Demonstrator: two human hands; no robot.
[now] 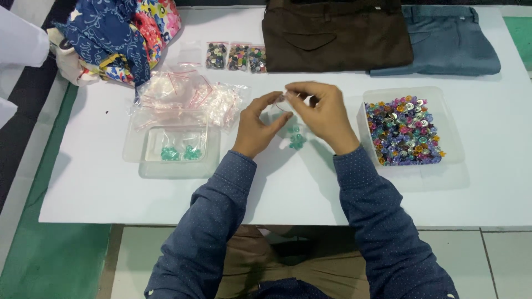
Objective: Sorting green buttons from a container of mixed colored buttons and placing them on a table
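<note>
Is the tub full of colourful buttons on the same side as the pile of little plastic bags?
No, the button tub sits by the right hand; the bags lie on the left.

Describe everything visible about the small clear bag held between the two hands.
The small clear bag is a thin, see-through plastic pouch with a reddish strip along its top edge. It is held above the white table, with its mouth pinched between the fingertips of the left hand and the right hand. A few green buttons show at its lower end; whether they are inside it or lie on the table cannot be told.
</note>
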